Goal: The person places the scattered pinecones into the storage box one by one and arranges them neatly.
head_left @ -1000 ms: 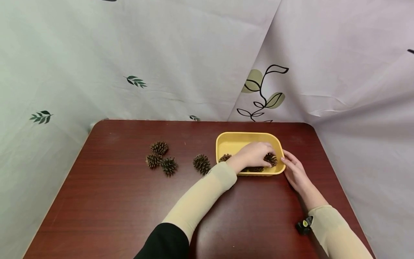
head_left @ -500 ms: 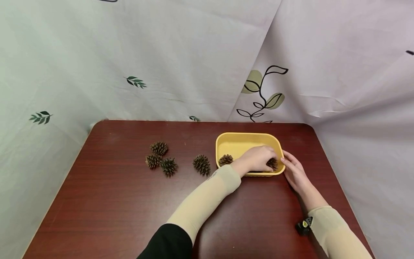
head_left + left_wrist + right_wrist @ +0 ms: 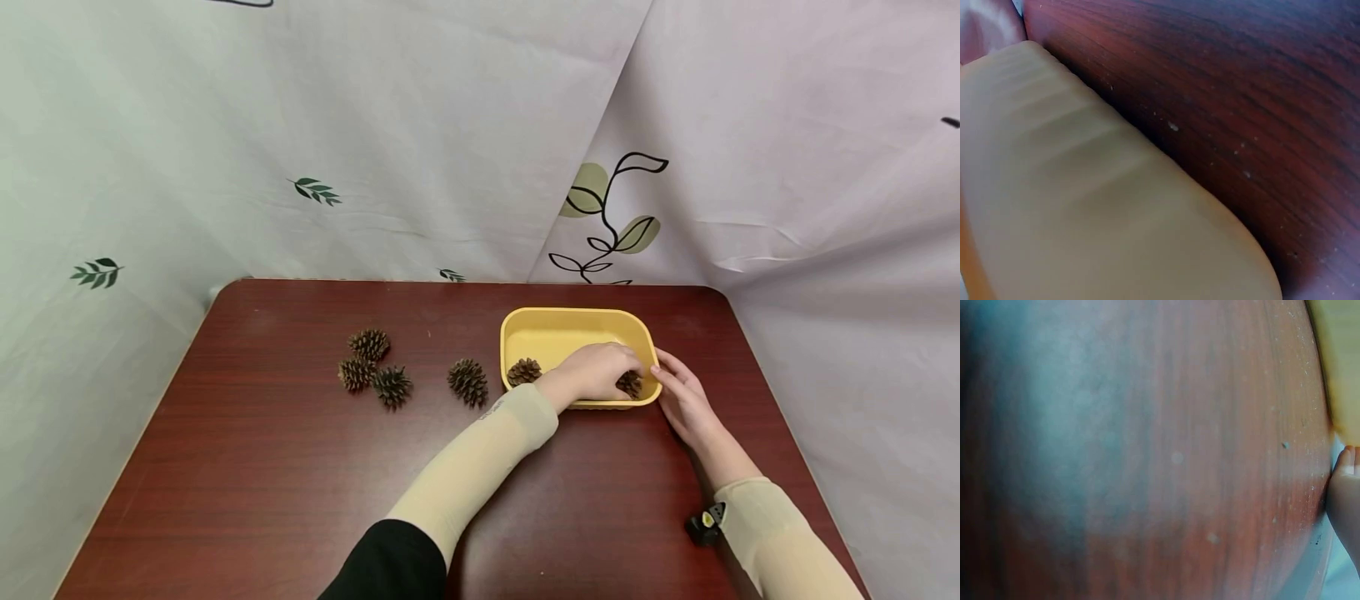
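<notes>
A yellow plastic tub (image 3: 577,315) sits at the back right of the table. My left hand (image 3: 600,369) reaches into it and holds a pine cone (image 3: 630,384) near the right end; the hand covers part of that cone. Another pine cone (image 3: 524,371) lies at the tub's left end. At the right end of the rim, my right hand (image 3: 686,398) grips the tub, thumb on the edge and fingers against the outside. The left wrist view is filled by the tub's ribbed outer wall (image 3: 1097,169). Only part of the right hand (image 3: 1344,494) shows in the right wrist view, touching the yellow wall.
On the dark red table (image 3: 300,475), one pine cone (image 3: 468,383) lies just left of the tub. Further left, three pine cones (image 3: 369,343) sit in a cluster. Behind the table hangs a pale patterned cloth (image 3: 450,142).
Over the last second my left hand shifted slightly right and lower inside the tub with the pine cone, uncovering the cone at the left end. My right hand stayed put.
</notes>
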`<move>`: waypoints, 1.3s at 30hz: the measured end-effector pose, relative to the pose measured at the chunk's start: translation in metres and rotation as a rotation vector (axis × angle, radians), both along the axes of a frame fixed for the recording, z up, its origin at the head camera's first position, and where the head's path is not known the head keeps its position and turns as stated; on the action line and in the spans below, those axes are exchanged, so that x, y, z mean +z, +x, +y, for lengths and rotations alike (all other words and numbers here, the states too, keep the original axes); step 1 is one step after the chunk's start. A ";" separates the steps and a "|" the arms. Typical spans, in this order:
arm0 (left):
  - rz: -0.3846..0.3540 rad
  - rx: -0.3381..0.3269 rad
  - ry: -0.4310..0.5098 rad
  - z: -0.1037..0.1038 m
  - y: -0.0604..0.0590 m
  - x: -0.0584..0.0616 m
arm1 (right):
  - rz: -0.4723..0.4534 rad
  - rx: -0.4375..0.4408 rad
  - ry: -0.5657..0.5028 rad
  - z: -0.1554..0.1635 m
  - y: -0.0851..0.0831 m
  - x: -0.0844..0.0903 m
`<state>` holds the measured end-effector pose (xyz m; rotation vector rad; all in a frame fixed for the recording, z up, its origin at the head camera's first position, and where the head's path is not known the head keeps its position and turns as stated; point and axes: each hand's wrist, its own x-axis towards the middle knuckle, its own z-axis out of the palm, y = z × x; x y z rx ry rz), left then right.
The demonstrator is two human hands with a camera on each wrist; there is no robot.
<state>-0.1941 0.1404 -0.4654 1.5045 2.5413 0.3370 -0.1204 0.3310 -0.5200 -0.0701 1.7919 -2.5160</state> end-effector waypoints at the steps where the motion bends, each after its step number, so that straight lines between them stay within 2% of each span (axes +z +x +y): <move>1: -0.003 -0.001 -0.001 0.000 0.000 0.000 | 0.000 0.000 0.000 0.000 0.000 0.000; 11: -0.011 0.002 0.012 -0.008 -0.003 0.007 | -0.006 -0.007 0.017 -0.001 0.001 0.001; 18: -0.014 0.012 0.037 -0.026 -0.005 0.023 | -0.006 -0.012 0.017 0.000 0.001 0.000; 24: -0.049 -0.001 0.077 -0.052 -0.008 0.042 | -0.013 -0.010 0.018 0.000 0.000 0.000; 29: -0.069 -0.002 0.141 -0.081 -0.011 0.053 | -0.026 -0.017 0.019 -0.002 0.000 0.002; 34: -0.026 0.014 0.182 -0.111 -0.012 0.059 | -0.027 -0.020 0.027 -0.002 -0.001 0.003; 39: 0.031 0.053 0.176 -0.137 -0.010 0.061 | -0.028 -0.025 0.022 -0.002 0.001 0.003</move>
